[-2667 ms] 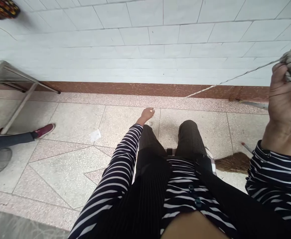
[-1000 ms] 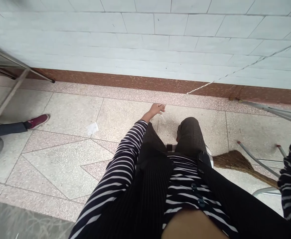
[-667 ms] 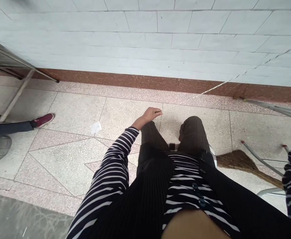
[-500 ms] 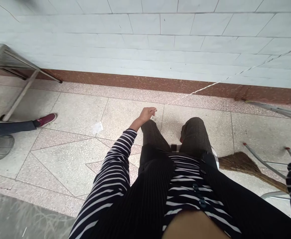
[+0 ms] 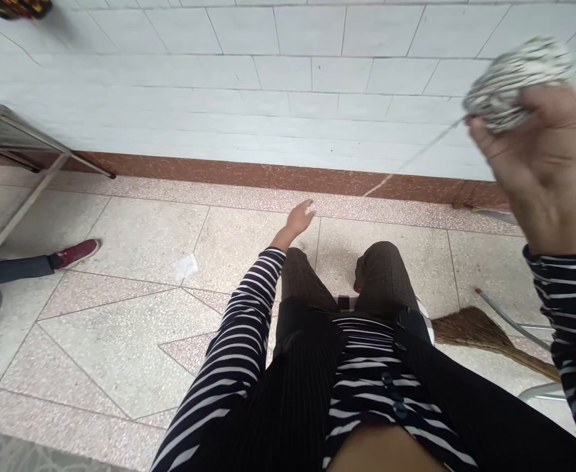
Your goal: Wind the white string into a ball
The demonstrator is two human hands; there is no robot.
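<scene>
My right hand (image 5: 554, 141), raised at the upper right, grips a wound ball of string (image 5: 517, 78), white with dark strands and slightly blurred. From the ball a thin string (image 5: 418, 152) runs down and left across the wall and fades from sight over the pale floor border. My left hand (image 5: 300, 219) is out beyond my left knee, its thumb and fingers apart, with nothing visible in it. A gap separates it from the visible end of the string.
A broom (image 5: 479, 331) and a metal-legged stool or chair (image 5: 509, 318) are at my right. A white scrap (image 5: 186, 266) lies on the tiled floor. At left are a metal-framed table (image 5: 32, 190) and another person's maroon shoe (image 5: 78, 253). A tiled wall (image 5: 308, 72) faces me.
My right hand has come into view with the ball of string. My left hand has let go of the string, opened and moved slightly up and right.
</scene>
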